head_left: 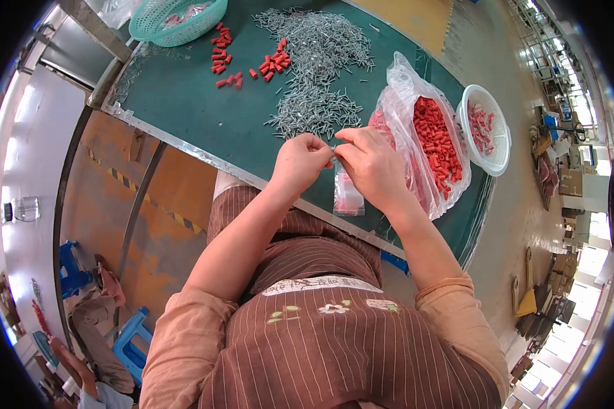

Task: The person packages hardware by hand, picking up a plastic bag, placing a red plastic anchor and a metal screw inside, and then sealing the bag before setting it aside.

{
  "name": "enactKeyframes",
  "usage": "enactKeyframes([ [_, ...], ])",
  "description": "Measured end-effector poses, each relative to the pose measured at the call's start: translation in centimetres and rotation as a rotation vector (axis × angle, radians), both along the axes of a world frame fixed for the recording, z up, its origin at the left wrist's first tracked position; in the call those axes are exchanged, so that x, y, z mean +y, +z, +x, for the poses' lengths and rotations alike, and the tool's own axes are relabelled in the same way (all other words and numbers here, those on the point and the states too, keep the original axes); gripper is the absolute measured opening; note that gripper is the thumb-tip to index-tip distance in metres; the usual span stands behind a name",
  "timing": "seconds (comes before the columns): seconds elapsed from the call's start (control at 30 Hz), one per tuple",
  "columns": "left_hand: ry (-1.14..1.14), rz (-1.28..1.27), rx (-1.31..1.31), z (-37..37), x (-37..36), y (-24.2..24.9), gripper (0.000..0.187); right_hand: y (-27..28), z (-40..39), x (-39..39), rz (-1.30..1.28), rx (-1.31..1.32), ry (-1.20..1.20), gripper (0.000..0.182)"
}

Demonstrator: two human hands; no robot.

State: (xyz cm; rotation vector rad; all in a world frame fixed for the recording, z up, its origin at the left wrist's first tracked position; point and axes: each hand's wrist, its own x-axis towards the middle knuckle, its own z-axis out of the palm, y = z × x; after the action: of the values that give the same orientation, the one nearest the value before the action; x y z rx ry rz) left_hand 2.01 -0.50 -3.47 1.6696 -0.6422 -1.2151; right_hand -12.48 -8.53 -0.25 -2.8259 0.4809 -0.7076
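My left hand [301, 161] and my right hand [372, 162] meet at the front edge of the green table [177, 109]. Their fingers are pinched together around something small, mostly hidden; a bit of red shows at the left fingertips. Just beyond the hands lies a large heap of grey metal pins [314, 105]. Small clear plastic bags [348, 194] lie below my right hand. To the right, an open plastic bag [396, 102] holds many red caps [436, 146]. Loose red caps [275, 63] lie left of the pins.
A green basket [177, 34] with small bags stands at the far left corner. A white basket [501, 140] with red pieces sits at the right edge. Blue stools [131, 344] stand on the floor at left, near another person's arm [75, 365].
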Motion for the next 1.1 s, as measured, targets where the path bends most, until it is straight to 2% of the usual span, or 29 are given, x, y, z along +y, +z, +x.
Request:
enactKeyframes([
  [0.07, -0.014, -0.025, -0.049, -0.1, 0.0, -0.2, 0.015, 0.0, -0.3, 0.0, -0.023, -0.003, 0.037, 0.009],
  [0.17, 0.004, -0.141, -0.382, -1.0, 0.2, -0.2, 0.016, 0.0, -1.0, -0.1, -0.022, 0.000, 0.061, 0.010],
  [0.27, -0.037, -0.176, -0.495, -1.6, 0.8, 1.2, 0.016, 0.5, -1.3, -0.3, -0.003, -0.017, 0.044, 0.012],
  [0.4, -0.133, -0.040, -0.322, -0.2, -0.2, 1.2, 0.014, 0.7, -1.9, -0.4, 0.158, -0.052, 0.055, 0.011],
  [0.5, -0.168, 0.048, -0.081, 1.3, 0.0, 0.7, 0.013, 2.4, -3.0, -1.9, 0.289, -0.192, -0.110, 0.010],
  [0.57, -0.135, 0.107, 0.129, 2.4, 0.0, 1.0, 0.012, 2.5, -4.9, -4.8, 0.422, -0.165, -0.364, 0.011],
  [0.63, -0.108, 0.117, 0.277, 3.4, 0.6, -0.1, 0.011, 1.8, -8.0, -9.1, 0.406, 0.058, -0.617, 0.023],
  [0.73, -0.057, 0.147, 0.513, 5.5, 0.8, -1.2, 0.011, -1.6, -10.9, -12.7, 0.225, 0.457, -0.745, 0.034],
  [0.83, 0.006, 0.139, 0.580, 4.9, 0.9, -0.9, 0.013, -4.0, -10.4, -12.1, 0.203, 0.483, -0.661, 0.042],
  [1.0, 0.042, 0.116, 0.582, 4.7, 1.1, -1.2, 0.015, -3.6, -10.6, -12.3, 0.294, 0.290, -0.629, 0.032],
  [1.1, 0.032, 0.114, 0.593, 4.9, 1.1, -1.1, 0.014, -1.9, -10.4, -12.2, 0.650, 0.240, -0.753, 0.032],
])
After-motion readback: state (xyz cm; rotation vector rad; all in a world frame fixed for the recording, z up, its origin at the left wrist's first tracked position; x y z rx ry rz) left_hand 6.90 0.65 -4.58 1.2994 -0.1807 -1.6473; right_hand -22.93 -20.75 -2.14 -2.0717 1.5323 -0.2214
